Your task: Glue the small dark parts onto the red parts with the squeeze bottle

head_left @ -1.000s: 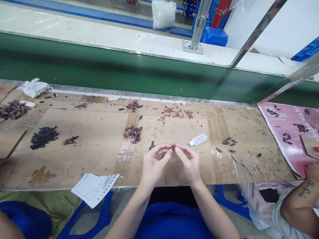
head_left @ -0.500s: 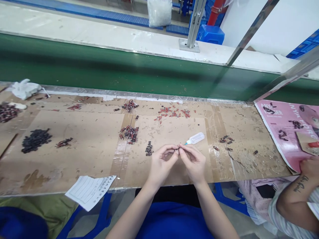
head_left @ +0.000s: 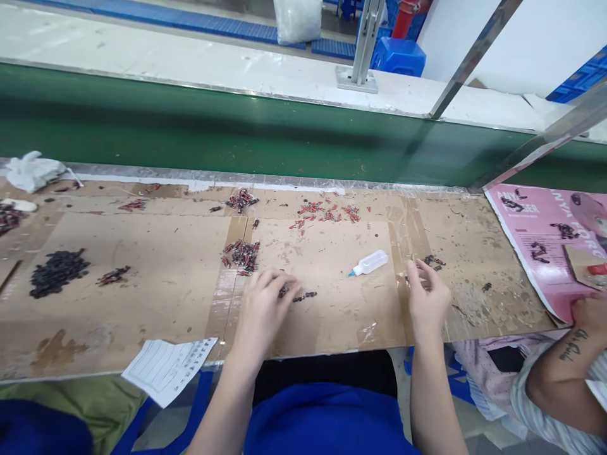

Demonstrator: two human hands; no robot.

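My left hand (head_left: 266, 306) is over the small dark parts (head_left: 304, 296) near the middle of the cardboard, its fingers curled down at them; whether it grips one is hidden. To the right, my right hand (head_left: 427, 297) hovers beside a small group of dark and red parts (head_left: 434, 261), thumb and fingers apart, with nothing visible between them. A clear bottle with a blue-green tip (head_left: 372, 262) lies between my hands. Beyond my left hand sits a pile of red and dark parts (head_left: 244, 254), and loose red pieces (head_left: 327, 213) are scattered farther back.
A black heap (head_left: 59, 273) and a white paper (head_left: 168, 371) are at the left. The green belt (head_left: 199, 136) runs behind the cardboard. At the right edge, a person's tattooed arm (head_left: 564, 360) rests beside a pink sheet (head_left: 521, 237) holding dark parts.
My hands, earlier together around a small dark part, have separated. The left moved left to the dark parts; the right moved right toward the small group. The view shifted slightly.
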